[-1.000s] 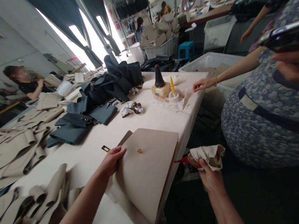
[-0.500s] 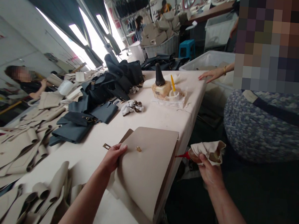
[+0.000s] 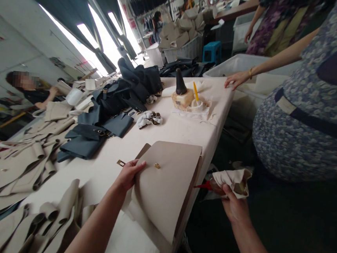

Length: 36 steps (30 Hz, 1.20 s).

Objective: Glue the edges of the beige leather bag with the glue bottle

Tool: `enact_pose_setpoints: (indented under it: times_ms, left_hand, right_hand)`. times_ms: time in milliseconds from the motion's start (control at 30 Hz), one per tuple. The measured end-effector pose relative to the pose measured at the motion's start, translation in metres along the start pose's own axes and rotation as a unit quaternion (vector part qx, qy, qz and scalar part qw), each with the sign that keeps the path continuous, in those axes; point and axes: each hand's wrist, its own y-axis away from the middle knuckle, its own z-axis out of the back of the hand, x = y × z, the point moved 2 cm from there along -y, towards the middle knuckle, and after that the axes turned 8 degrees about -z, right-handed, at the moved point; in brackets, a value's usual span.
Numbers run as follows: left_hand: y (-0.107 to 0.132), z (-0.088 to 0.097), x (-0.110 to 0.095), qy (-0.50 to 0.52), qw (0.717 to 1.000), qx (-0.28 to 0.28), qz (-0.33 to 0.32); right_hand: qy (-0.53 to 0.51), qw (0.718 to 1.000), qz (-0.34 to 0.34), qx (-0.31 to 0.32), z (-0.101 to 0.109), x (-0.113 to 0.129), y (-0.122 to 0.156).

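A beige leather bag panel [image 3: 163, 189] with a small gold clasp [image 3: 157, 165] lies at the table's near right edge. My left hand [image 3: 129, 174] grips its left side, thumb on top and fingers underneath. Beside that hand a strap end with a gold rectangular buckle [image 3: 121, 163] sticks out. Off the table's edge, my right hand [image 3: 234, 201] is wrapped round a glue bottle [image 3: 218, 186], which has a red pointed nozzle and a beige cloth around its body. The nozzle tip is close to the panel's right edge; whether it touches cannot be made out.
Dark blue bag pieces [image 3: 110, 117] and many beige leather pieces [image 3: 20, 164] cover the table's left side. A crumpled rag [image 3: 150, 119], a black cone-topped container [image 3: 180, 84] and a yellow stick [image 3: 195, 91] sit farther back. A co-worker's hand [image 3: 237, 79] rests on the far right corner.
My right hand has moved slightly down and left with the glue bottle, its nozzle now lower along the panel's edge. My left hand still holds the panel.
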Motion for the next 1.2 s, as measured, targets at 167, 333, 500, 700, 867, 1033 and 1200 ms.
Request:
enact_pose_setpoints:
  times_ms: [167, 333, 500, 700, 867, 1033, 1200]
  left_hand:
    - [0.002, 0.000, -0.001, 0.004, 1.000, 0.003, -0.002]
    - [0.003, 0.004, 0.002, 0.005, 1.000, 0.010, -0.002]
    - [0.003, 0.007, 0.003, 0.005, 1.000, 0.022, -0.003]
    - [0.006, 0.008, 0.003, -0.004, 1.000, 0.023, -0.006]
    - [0.010, 0.007, -0.001, -0.002, 1.000, 0.019, -0.010]
    - [0.013, 0.007, -0.004, -0.004, 1.000, 0.023, -0.009]
    - [0.014, 0.009, -0.003, -0.002, 1.000, 0.025, -0.011]
  right_hand:
    - [0.013, 1.000, -0.009, -0.006, 0.007, -0.005, 0.011]
    - [0.026, 0.999, -0.015, -0.012, 0.012, -0.011, 0.019]
    - [0.023, 1.000, -0.018, -0.012, 0.013, -0.012, 0.024]
    - [-0.003, 1.000, 0.023, -0.013, -0.002, 0.003, 0.015]
    - [0.018, 0.999, 0.025, -0.014, -0.006, 0.006, 0.012]
    - [0.019, 1.000, 0.011, -0.016, 0.006, -0.007, 0.026]
    - [0.034, 0.999, -0.015, -0.013, 0.021, -0.021, 0.040]
